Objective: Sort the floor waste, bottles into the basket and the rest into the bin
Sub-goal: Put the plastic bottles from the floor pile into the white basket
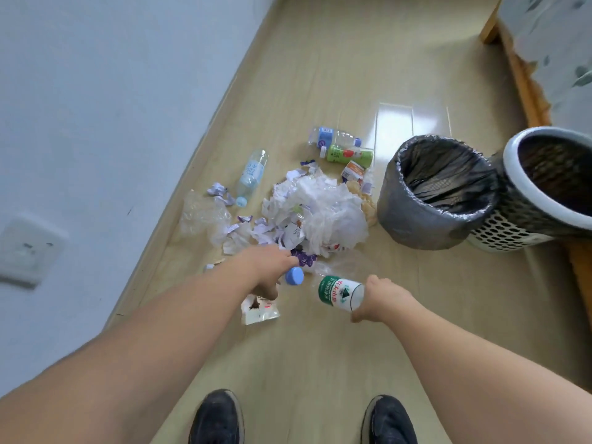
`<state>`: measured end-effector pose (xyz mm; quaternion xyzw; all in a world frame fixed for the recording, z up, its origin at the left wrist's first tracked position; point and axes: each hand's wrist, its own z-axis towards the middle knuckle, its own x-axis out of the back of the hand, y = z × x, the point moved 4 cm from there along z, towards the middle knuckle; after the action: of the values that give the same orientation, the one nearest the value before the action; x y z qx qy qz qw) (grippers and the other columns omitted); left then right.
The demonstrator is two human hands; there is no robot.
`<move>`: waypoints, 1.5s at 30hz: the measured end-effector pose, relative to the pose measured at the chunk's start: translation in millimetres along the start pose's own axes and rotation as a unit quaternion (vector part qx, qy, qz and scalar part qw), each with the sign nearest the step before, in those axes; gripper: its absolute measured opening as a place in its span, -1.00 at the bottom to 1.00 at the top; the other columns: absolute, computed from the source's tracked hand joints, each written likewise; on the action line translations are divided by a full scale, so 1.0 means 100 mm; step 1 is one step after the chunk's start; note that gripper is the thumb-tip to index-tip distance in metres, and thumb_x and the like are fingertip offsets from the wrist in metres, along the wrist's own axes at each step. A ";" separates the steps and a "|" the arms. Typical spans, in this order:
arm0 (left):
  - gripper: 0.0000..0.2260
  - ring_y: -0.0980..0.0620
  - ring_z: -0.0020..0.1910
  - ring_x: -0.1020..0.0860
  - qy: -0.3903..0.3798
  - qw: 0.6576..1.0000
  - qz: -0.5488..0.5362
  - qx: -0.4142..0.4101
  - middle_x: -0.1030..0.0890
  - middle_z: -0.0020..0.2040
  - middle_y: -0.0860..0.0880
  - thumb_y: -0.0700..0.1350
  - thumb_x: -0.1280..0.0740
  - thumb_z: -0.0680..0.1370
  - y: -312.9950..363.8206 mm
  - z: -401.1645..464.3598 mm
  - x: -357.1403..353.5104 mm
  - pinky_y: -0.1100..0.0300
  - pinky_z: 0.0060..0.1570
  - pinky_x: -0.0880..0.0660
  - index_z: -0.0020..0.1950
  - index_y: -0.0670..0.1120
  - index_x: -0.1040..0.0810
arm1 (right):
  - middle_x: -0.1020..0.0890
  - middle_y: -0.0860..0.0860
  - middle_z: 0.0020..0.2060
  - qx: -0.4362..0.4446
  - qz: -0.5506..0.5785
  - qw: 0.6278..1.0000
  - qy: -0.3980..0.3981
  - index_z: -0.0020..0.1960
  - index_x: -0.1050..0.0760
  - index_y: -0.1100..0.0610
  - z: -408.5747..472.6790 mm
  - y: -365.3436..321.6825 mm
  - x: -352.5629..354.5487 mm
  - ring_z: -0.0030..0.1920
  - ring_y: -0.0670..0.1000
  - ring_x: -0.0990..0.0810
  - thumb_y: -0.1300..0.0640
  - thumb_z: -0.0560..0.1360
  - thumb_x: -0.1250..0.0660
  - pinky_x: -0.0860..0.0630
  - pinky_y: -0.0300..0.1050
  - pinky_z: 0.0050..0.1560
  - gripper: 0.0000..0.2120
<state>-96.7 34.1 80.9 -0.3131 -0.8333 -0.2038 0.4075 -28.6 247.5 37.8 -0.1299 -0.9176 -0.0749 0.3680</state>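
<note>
Your right hand [382,299] grasps the base end of a clear bottle with a green-and-white label [339,292], fingers curled round it. The bottle lies roughly level above the floor [320,363], on the near side of the paper heap [317,213] and pointing toward your left hand [272,270]. Your left hand is curled, with a blue cap [294,276] at its fingertips. You cannot tell whether the fingers pinch the cap or merely touch it, nor whether the cap sits on the bottle neck, which is blurred.

Use the paper heap as the reference landmark:
- The bin [435,193], lined with a dark bag, stands upright just right of the heap.
- The white perforated basket [538,193] stands beyond the bin, touching it.
- A pale blue-labelled bottle [251,176] lies on its side left of the heap.
- A blue-labelled clear bottle [333,137] and a green-labelled bottle [349,154] lie side by side at the far edge of the heap.
- A small carton [352,173] lies at the far right corner of the heap.
- Clear plastic film [201,213] lies left of the heap.
- A torn wrapper [258,310] lies near of the heap, under your left hand.

Your dark shoes [217,418] stand well near of the heap.
</note>
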 end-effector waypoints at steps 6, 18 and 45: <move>-0.50 0.01 0.09 -0.45 0.191 0.955 -0.209 0.090 -0.46 0.20 -0.03 -0.06 -0.42 0.46 0.19 -0.79 1.08 0.10 0.05 -0.42 0.34 -0.02 -0.34 | -0.52 0.03 0.00 -0.018 0.076 0.992 0.095 0.24 -0.23 0.14 -1.02 0.33 0.79 -0.03 0.09 -0.55 -0.20 0.26 -0.48 -0.51 -0.07 -0.07 -0.25; -0.64 -0.10 -0.08 -0.49 0.372 0.842 -0.391 -0.002 -0.50 0.11 -0.07 0.05 -0.32 0.57 1.64 -1.71 2.72 0.08 -0.15 -0.42 0.26 -0.01 -0.27 | -0.39 0.25 0.32 -0.051 0.303 0.928 0.210 0.47 -0.11 0.24 -2.95 1.65 1.72 0.31 0.27 -0.40 0.02 0.38 -0.50 -0.39 0.13 0.29 -0.16; -0.82 -0.03 -0.16 -0.52 0.300 0.908 -0.285 -0.062 -0.55 -0.12 -0.02 -0.04 -0.42 0.45 3.01 3.42 3.99 0.16 -0.22 -0.43 -0.05 -0.05 -0.48 | -0.47 0.13 0.13 -0.146 0.213 0.926 0.276 0.23 -0.30 0.15 0.53 4.34 2.85 0.09 0.18 -0.52 0.19 0.43 -0.34 -0.48 -0.03 -0.08 -0.58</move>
<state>-266.8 596.3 228.5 -0.0111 -0.7111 -0.4467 0.5429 -134.5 726.9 216.2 -0.3488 -0.7092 -0.1603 0.5913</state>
